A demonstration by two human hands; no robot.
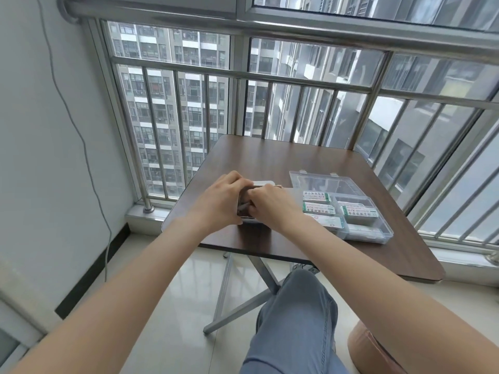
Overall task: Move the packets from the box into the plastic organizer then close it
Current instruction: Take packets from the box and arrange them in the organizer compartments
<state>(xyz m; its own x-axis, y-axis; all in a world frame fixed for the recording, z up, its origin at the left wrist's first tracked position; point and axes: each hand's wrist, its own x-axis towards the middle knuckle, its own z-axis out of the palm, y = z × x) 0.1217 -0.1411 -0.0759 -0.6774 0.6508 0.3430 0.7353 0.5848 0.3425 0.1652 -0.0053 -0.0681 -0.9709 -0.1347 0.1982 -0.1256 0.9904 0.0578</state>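
Note:
A small white box (263, 183) stands on the left half of the brown table (270, 155), mostly hidden by my hands. My left hand (220, 202) grips its left side with curled fingers. My right hand (271, 205) reaches into the open box, its fingers curled on something inside that I cannot make out. To the right lies the clear plastic organizer (378, 233), with its lid (324, 180) folded back flat on the table. Several white packets with green edges (318, 207) lie in its compartments.
The table stands against a window with metal railing bars (270, 76). My knee in blue trousers (297, 306) is under the table's near edge, beside a cushion (372, 349). A grey cable (89, 168) hangs down the left wall.

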